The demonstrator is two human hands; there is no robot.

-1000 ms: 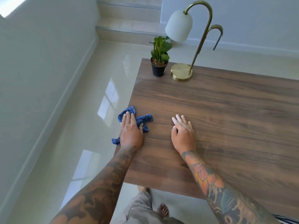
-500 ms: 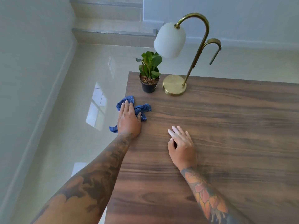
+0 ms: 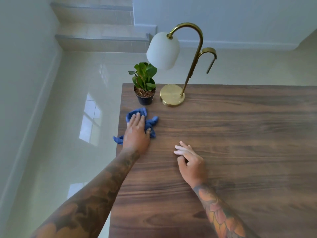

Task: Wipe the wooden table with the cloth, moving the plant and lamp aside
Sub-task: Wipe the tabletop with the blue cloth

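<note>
Hands two: left hand (image 3: 136,133) flat pressing one cloth (image 3: 137,112); right hand (image 3: 192,162) relaxed, empty.

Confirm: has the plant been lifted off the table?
No, the plant stands in its pot on the table beside the lamp.

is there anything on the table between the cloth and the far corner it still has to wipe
Yes. The potted plant stands at the far left corner of the table, just beyond the blue cloth under the left hand. The lamp base sits beside it, to the right.
</note>
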